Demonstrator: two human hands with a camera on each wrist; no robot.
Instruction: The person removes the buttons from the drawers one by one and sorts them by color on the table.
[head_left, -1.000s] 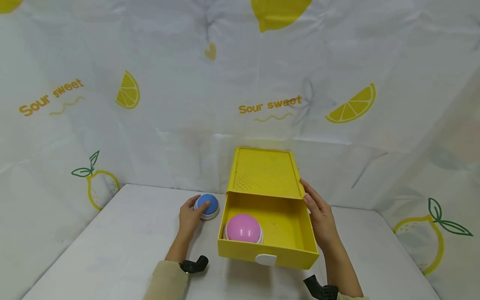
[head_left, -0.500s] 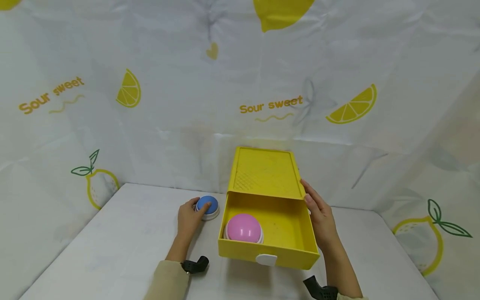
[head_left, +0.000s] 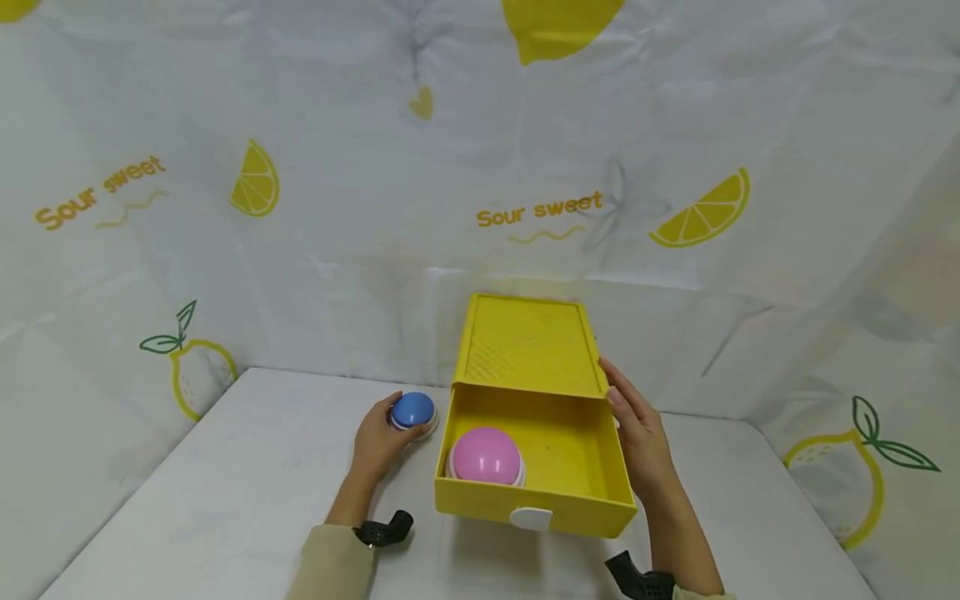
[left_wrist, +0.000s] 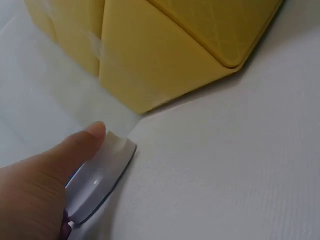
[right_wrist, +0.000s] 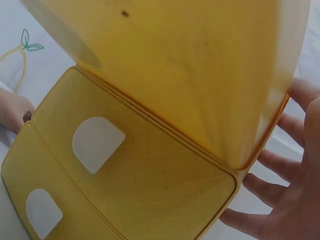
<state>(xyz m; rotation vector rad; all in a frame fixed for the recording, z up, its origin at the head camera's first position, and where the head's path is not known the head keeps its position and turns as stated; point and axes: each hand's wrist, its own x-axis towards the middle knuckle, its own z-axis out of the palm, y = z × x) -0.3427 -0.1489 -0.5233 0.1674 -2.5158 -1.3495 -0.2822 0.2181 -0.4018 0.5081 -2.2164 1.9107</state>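
Note:
In the head view my left hand (head_left: 378,442) grips a blue-domed button (head_left: 413,409) with a white base, left of a yellow drawer unit. Its thumb lies along the near side of the white base (left_wrist: 102,175), as the left wrist view also shows; the other fingers are mostly hidden. My right hand (head_left: 642,442) rests against the unit's right side with its fingers extended. The unit's top (head_left: 525,346) shows, and its upper drawer (head_left: 573,508) is pulled out. A pink-domed button (head_left: 487,456) sits in that drawer's front left corner.
Below the pulled-out drawer, the right wrist view shows closed drawer fronts with white handles (right_wrist: 98,144). The unit stands on a white table (head_left: 225,492), near a white wall sheet (head_left: 360,208) printed with lemons.
My left thumb has slid off the blue dome down to the near side of the white base. My right hand and the drawer unit stay where they were.

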